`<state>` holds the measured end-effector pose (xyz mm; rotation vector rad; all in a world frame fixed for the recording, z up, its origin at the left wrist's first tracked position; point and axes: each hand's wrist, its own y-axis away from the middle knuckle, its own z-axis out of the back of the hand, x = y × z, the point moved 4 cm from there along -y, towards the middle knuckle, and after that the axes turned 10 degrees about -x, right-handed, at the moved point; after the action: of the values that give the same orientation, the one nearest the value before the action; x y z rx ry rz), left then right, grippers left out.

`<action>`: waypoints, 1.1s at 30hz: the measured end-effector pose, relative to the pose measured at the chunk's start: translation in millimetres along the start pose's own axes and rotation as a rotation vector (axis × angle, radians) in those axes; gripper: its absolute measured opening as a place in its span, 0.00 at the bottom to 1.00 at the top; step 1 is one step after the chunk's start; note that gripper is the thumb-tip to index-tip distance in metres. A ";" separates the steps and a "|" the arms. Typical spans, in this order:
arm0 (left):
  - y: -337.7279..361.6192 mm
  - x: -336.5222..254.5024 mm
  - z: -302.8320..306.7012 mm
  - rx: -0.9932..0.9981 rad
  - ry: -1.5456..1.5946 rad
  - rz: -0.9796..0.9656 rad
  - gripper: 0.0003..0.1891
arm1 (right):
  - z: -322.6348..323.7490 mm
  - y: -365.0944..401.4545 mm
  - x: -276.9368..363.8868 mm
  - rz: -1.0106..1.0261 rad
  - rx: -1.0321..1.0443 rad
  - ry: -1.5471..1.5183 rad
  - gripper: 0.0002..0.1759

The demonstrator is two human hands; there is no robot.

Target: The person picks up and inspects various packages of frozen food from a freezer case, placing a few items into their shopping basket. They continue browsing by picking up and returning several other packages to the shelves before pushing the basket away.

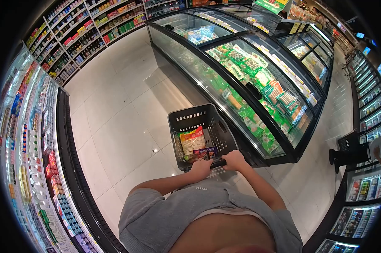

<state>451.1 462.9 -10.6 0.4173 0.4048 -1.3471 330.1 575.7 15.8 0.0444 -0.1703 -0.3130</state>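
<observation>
In front of me is a black shopping cart with a perforated plastic basket. My left hand is closed around the left part of its handle. Fingers of my right hand wrap the same bar farther right. Inside the basket lie a red, yellow and clear bag of pale food and, nearer the handle, a purple package. Their lettering is too small to read.
A glass-topped chest freezer with green food bags runs close along the cart's right side. Chilled shelves line the left, and stocked shelves stand ahead. A person with a black basket is at far right. Tiled floor stretches ahead.
</observation>
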 end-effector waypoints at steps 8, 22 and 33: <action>-27.2 -3.0 6.4 0.099 0.211 0.006 0.14 | 3.7 -21.3 -29.2 0.071 -0.052 -0.017 0.13; -62.5 -21.1 -8.9 0.073 0.416 -0.033 0.16 | 19.2 -29.0 -67.9 0.054 -0.018 -0.009 0.15; -109.5 -28.5 -14.2 0.020 0.493 0.046 0.19 | 23.7 -55.9 -123.2 0.191 -0.059 0.027 0.12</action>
<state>337.8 475.4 -14.4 0.7750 0.7832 -1.1960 193.6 560.4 15.6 -0.0259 -0.1368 -0.1268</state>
